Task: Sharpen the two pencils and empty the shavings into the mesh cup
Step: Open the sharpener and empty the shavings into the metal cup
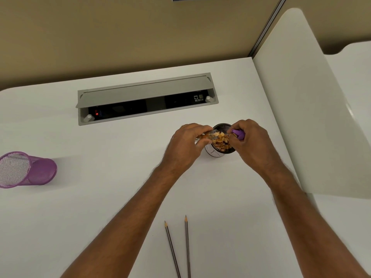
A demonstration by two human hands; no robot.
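— How are the two hands placed?

— Both forearms reach forward over the white desk (pixel 120 157) and meet above a black mesh cup (pixel 220 152). The left hand (pixel 186 145) is turned with its back up, and its fingers are closed around a clear container (pixel 211 135), tilted toward the cup's mouth. The right hand (pixel 251 141) is curled, with a purple sharpener part (pixel 239 134) held between thumb and fingers, just beside the container.

— Where are the shavings?

— Brown and orange shavings (pixel 221 142) lie at the container's open end and inside the cup. I cannot tell exactly which of them are in which.

— And the pencils?

— Two dark pencils (pixel 178 247) lie on the desk near the person, between the forearms, side by side but apart, with their sharp tips pointing away.

— Anything else?

— A purple mesh cup (pixel 28 170) lies on its side far left, and a grey cable box (pixel 144 97) with open lid is behind the hands.
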